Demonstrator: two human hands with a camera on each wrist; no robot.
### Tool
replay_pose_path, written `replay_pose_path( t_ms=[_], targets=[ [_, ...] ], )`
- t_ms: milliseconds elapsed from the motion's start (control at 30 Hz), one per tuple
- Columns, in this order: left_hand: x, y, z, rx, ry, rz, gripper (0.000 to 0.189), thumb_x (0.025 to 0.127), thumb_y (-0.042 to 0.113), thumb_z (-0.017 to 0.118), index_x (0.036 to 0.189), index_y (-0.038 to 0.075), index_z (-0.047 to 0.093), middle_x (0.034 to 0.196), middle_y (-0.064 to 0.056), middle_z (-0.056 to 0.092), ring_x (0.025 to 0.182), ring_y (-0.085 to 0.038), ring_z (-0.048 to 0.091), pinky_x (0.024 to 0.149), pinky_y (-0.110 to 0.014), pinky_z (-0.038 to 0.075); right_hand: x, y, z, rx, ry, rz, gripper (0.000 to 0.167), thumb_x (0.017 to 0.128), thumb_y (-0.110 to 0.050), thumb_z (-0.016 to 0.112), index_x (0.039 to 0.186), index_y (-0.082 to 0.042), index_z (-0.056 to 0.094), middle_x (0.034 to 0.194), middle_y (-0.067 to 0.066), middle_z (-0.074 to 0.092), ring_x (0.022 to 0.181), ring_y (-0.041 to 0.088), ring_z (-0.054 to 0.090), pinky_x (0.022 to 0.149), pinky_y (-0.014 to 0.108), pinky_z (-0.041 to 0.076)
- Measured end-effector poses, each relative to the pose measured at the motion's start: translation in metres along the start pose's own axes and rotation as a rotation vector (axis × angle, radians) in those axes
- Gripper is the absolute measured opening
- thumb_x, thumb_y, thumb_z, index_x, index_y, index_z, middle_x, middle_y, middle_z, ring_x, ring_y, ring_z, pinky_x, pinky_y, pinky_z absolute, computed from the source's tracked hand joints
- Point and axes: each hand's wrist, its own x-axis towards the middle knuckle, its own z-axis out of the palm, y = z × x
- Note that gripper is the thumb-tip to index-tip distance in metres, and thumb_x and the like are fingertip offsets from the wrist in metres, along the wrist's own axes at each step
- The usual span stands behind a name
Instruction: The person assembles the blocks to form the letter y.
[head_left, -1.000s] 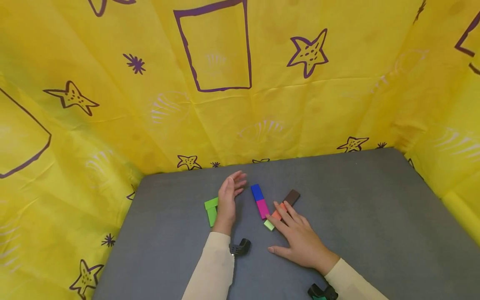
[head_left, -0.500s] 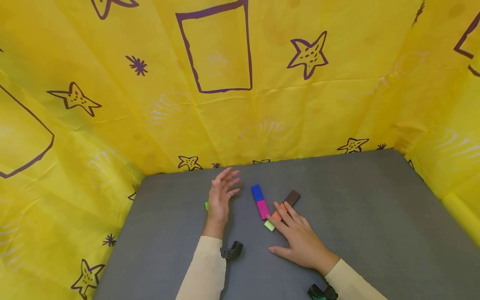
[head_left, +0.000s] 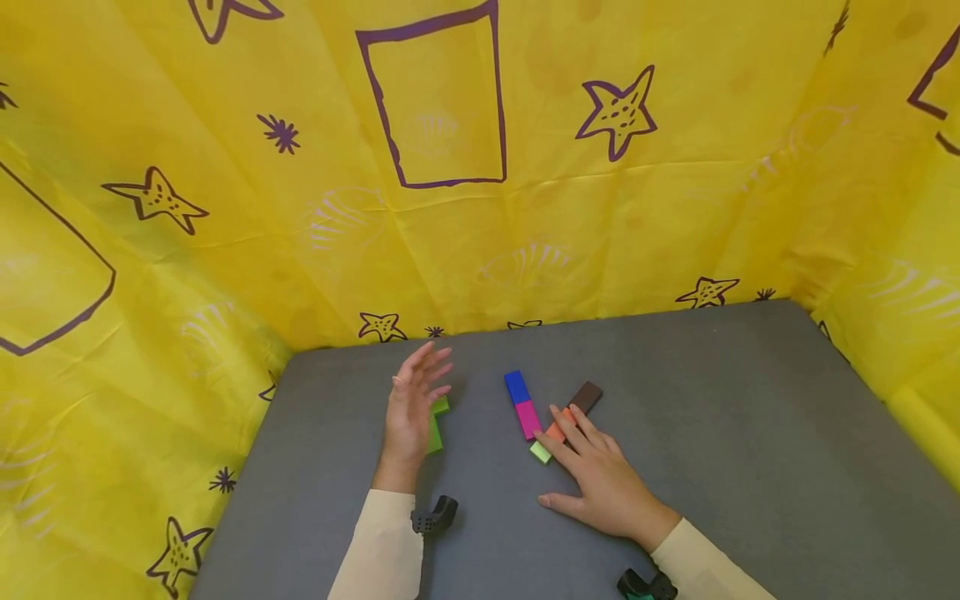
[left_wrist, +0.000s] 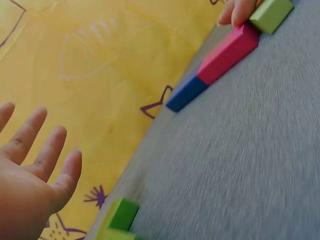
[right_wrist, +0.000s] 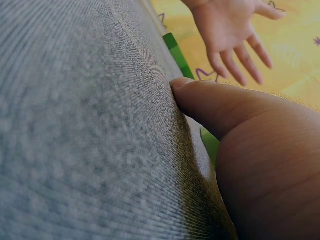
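Note:
My left hand (head_left: 406,417) hovers over the left part of the table, fingers spread and holding nothing. Green blocks (head_left: 436,435) lie just beside it, partly hidden behind the palm. My right hand (head_left: 606,485) lies flat on the right, its fingertips resting on an orange block (head_left: 556,432). That block sits in a slanting row between a brown block (head_left: 586,395) and a light green block (head_left: 540,452). A blue block (head_left: 517,386) and a magenta block (head_left: 527,420) stand end to end, the magenta one close to the right fingertips.
The grey table (head_left: 712,417) meets a yellow cloth (head_left: 675,208) with purple starfish drawings at the back and sides. A black wrist camera (head_left: 435,516) is strapped to the left forearm, another (head_left: 647,585) to the right.
My left hand has moved left across the green blocks, which now show on its right side instead of its left. The right hand and the other blocks stay put.

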Motion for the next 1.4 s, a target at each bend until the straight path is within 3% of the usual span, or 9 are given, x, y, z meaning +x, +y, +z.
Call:
replay_pose_path(
  t_ms=[333,500,667,1033,1233,1400],
  targets=[
    [-0.026,0.014,-0.027,0.058,0.026,-0.012,0.077,0.116,0.056,0.032,0.162,-0.006,0.037,0.156,-0.038,0.045,0.140,-0.051,0.046,0.104,-0.070,0.032,-0.002,0.000,0.000,0.021,-0.007,-0.003,0.088,0.094,-0.057,0.082,0.166,-0.017,0.050,0.179,0.010,0.022,0.164,0.038,0.009,0.114,0.074,0.032],
    [-0.038,0.014,-0.038,0.093,0.053,-0.038,0.071,0.119,0.047,0.030,0.160,-0.012,0.036,0.154,-0.037,0.049,0.139,-0.054,0.046,0.103,-0.063,0.039,-0.006,0.003,-0.001,0.043,-0.015,0.003,0.090,0.094,-0.058,0.082,0.167,-0.018,0.047,0.180,0.008,0.019,0.165,0.036,0.008,0.114,0.075,0.030],
    [-0.049,0.014,-0.046,0.131,0.071,-0.082,0.063,0.120,0.039,0.027,0.160,-0.008,0.040,0.153,-0.035,0.051,0.138,-0.056,0.045,0.102,-0.056,0.043,-0.012,0.005,-0.004,0.089,-0.024,-0.005,0.090,0.095,-0.060,0.080,0.168,-0.020,0.046,0.180,0.006,0.018,0.165,0.035,0.008,0.114,0.076,0.030],
    [-0.063,0.014,-0.053,0.182,0.052,-0.113,0.064,0.120,0.042,0.027,0.161,-0.006,0.039,0.155,-0.034,0.049,0.138,-0.054,0.046,0.102,-0.054,0.043,-0.026,0.009,-0.014,0.120,-0.046,-0.001,0.082,0.097,-0.063,0.076,0.165,-0.025,0.051,0.177,0.003,0.029,0.164,0.032,0.015,0.112,0.074,0.034],
    [-0.070,0.006,-0.055,0.207,0.057,-0.131,0.058,0.121,0.032,0.026,0.160,-0.009,0.041,0.152,-0.036,0.051,0.134,-0.047,0.052,0.101,-0.049,0.045,-0.026,0.008,-0.014,0.124,-0.052,-0.005,0.082,0.097,-0.063,0.076,0.165,-0.023,0.052,0.176,0.004,0.031,0.164,0.032,0.016,0.112,0.074,0.035],
    [-0.071,-0.002,-0.055,0.306,0.046,-0.140,0.049,0.120,0.019,0.031,0.156,-0.010,0.047,0.146,-0.033,0.058,0.133,-0.041,0.057,0.101,-0.039,0.048,-0.026,0.009,-0.015,0.127,-0.041,-0.004,0.081,0.097,-0.061,0.078,0.164,-0.022,0.054,0.175,0.005,0.033,0.164,0.032,0.018,0.111,0.074,0.035]
  ],
)
